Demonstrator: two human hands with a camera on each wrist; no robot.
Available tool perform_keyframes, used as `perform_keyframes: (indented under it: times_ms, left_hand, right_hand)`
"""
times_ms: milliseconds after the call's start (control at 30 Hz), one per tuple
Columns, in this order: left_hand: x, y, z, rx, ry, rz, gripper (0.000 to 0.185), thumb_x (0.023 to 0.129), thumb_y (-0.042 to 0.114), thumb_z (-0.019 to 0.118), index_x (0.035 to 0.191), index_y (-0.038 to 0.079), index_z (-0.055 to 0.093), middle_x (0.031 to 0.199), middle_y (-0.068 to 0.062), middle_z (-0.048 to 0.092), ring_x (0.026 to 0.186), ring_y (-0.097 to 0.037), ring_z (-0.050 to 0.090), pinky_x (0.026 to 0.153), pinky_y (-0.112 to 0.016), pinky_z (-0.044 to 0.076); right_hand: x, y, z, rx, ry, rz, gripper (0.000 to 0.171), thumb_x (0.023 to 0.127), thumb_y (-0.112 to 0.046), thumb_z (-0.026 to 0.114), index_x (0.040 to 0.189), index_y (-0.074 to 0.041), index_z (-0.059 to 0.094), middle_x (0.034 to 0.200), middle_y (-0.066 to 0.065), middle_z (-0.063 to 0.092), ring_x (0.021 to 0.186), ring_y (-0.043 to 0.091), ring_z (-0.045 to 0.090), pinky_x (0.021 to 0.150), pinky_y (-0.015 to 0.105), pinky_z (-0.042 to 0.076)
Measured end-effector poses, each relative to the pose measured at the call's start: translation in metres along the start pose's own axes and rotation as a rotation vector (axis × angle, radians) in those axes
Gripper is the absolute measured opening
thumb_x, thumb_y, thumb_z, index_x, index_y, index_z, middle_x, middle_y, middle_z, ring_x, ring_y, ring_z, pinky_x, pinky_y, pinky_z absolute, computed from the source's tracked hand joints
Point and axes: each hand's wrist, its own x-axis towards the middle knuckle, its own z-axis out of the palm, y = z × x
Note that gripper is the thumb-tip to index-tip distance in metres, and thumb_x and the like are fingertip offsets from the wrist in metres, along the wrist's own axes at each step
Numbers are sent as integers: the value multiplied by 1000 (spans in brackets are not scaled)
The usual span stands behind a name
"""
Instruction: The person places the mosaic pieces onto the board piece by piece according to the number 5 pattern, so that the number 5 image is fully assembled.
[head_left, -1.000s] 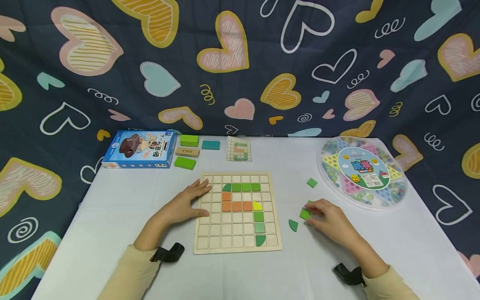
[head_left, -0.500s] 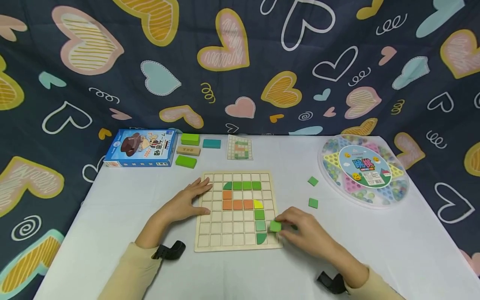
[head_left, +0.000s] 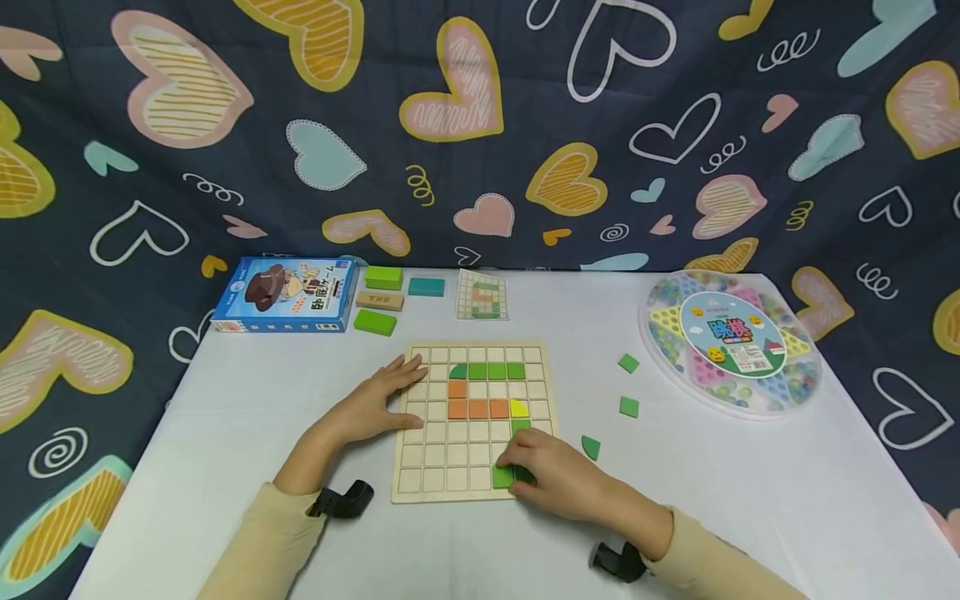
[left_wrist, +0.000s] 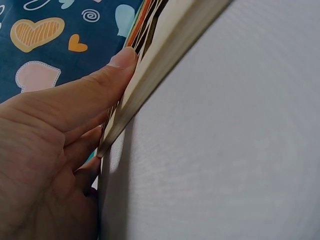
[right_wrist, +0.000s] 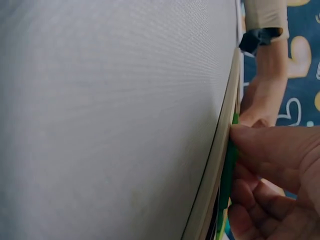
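A wooden grid board (head_left: pixel 456 456) lies mid-table, with orange, green and yellow tiles set in its cells. My left hand (head_left: pixel 367 408) rests along the board's left edge, fingers and thumb spread. In the left wrist view, its thumb (left_wrist: pixel 95 90) lies on the board's rim (left_wrist: pixel 165 70). My right hand (head_left: pixel 566 479) pinches a green square tile (head_left: pixel 502 477) at the bottom row, just left of the green rounded tile, which the fingers mostly cover. Seen from the right wrist, the thumb (right_wrist: pixel 255 140) is close against green at the board's edge (right_wrist: pixel 215 165).
Right of the board lie a green quarter-round tile (head_left: pixel 591 447) and two green squares (head_left: pixel 629 407). A pattern card (head_left: pixel 483 295), small blocks (head_left: pixel 375 322) and a blue game box (head_left: pixel 288 293) stand at the back. A round marble-game case (head_left: pixel 731 343) is at the right.
My right hand has picked up the green square from right of the board and carried it left to the bottom row. The left hand has stayed on the board's edge.
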Motion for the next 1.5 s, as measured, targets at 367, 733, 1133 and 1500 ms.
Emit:
perform_keyframes:
  times_ms: [367, 733, 1133, 1500]
  left_hand:
    - [-3, 1, -1, 17, 3, -5, 82, 77, 36, 77, 145, 10, 39, 157, -8, 22, 146, -36, 10, 112, -62, 15]
    - [-2, -4, 0, 7, 13, -1, 84, 77, 38, 77, 146, 12, 38, 158, -6, 22, 146, -34, 9, 113, -61, 13]
    - [-3, -4, 2, 7, 6, -10, 83, 77, 39, 77, 146, 12, 39, 158, -6, 22, 146, -35, 10, 112, -63, 16]
    - [2, -3, 2, -7, 2, 0, 84, 76, 39, 77, 146, 12, 38, 158, -6, 21, 146, -34, 9, 112, -63, 14]
  right_hand:
    - [-34, 49, -39, 48, 289, 167, 32, 81, -16, 75, 111, -9, 67, 108, -2, 64, 100, 15, 61, 85, 37, 53]
    - [-63, 115, -58, 2, 275, 452, 30, 82, -5, 69, 111, -1, 64, 105, 13, 62, 89, 23, 58, 76, 39, 48]
    - [-67, 108, -59, 28, 270, 500, 24, 81, -4, 70, 104, -4, 67, 100, 10, 63, 89, 23, 59, 74, 38, 48]
    - [-19, 13, -19, 122, 155, 79, 27, 80, -21, 76, 105, -14, 70, 100, -9, 62, 90, 4, 56, 78, 25, 51]
